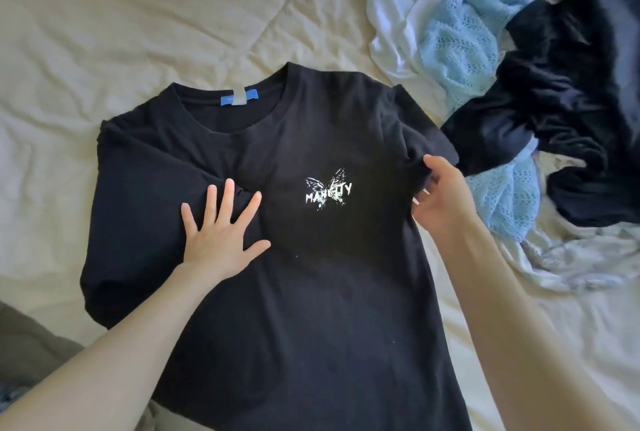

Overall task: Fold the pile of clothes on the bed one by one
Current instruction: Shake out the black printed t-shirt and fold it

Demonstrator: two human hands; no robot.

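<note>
T-shirt: black T-shirt (311, 292) lies face up, centre of the bed (104, 32).
Left hand (221, 229): flat, fingers spread, pressing its chest.
Right hand (443, 202): pinching the shirt's edge at 3 o'clock.
Pile: unfolded clothes (519, 67) at 2 o'clock.

Left hand (221, 233) lies flat with fingers spread; right hand (441, 202) pinches, fingers curled.
</note>
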